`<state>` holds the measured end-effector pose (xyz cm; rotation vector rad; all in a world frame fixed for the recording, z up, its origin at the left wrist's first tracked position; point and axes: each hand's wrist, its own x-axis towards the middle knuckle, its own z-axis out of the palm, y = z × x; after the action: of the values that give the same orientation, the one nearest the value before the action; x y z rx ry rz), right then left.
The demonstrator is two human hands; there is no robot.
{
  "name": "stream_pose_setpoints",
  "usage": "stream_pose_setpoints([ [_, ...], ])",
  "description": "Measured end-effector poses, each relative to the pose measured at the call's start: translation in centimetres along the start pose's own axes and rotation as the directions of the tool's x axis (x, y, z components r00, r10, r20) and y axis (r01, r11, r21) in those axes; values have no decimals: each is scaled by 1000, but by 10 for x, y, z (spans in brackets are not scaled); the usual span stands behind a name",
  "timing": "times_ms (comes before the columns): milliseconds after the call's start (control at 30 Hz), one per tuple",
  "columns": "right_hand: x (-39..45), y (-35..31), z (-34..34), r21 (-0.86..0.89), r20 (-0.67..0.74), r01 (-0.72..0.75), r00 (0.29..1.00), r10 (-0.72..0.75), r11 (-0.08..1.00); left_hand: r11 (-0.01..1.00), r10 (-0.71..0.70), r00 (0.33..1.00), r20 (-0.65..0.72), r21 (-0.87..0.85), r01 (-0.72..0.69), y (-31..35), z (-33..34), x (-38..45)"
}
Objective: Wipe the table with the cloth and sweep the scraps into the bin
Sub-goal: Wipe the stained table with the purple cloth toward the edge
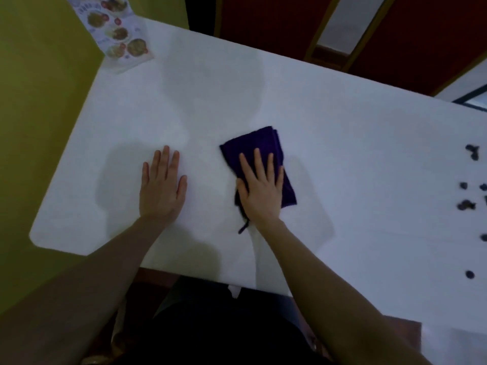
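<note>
The right hand [261, 188] lies flat and fully open on a folded dark purple cloth [259, 159], palm down, fingers spread and pressing it onto the white bench [342, 154]. It grips nothing; the cloth is only pinned beneath the palm. A thin dark loop [243, 227] of the cloth trails out beside the wrist, toward the near edge.

The left hand [162, 185] is also flat and open, fingers close together, palm resting on the bare bench surface just to the left of the cloth, touching nothing else. The two hands are near each other, apart, both around the middle of the bench and somewhat toward its near edge.

The cloth sits roughly at the centre of the bench, tilted, with one corner pointing to the far edge.

Along the right edge of the bench lie dark scraps [466, 205], about eight small pieces scattered in a loose column, well apart from the cloth; some are cut off by the frame, so the count is uncertain.

At the far left corner one printed leaflet [118, 35] with pictures of food lies partly on the bench.
</note>
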<state>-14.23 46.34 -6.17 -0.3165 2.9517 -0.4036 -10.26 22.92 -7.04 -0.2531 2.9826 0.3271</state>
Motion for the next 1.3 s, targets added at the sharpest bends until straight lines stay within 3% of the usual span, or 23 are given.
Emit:
stream_pose_setpoints([
  [100, -48, 21, -1, 20, 0, 68, 998, -68, 997, 996, 89, 996, 22, -5, -89, 38, 3, 5],
  [367, -168, 158, -22, 19, -94, -183, 978, 184, 983, 951, 308, 950, 55, -43, -306, 185, 30, -8],
  [767, -237, 376, -75, 62, -152, -298, 940, 304, 952, 896, 443, 890, 105, -28, -443, 392, 69, -68],
  [1033, -260, 456, -94, 107, -208, -364, 902, 379, 925, 882, 470, 874, 122, -20, -471, 460, 83, -86],
  [1300, -268, 514, -109, 98, -212, -440, 867, 450, 893, 867, 491, 861, 133, 24, -498, 481, 89, -90],
])
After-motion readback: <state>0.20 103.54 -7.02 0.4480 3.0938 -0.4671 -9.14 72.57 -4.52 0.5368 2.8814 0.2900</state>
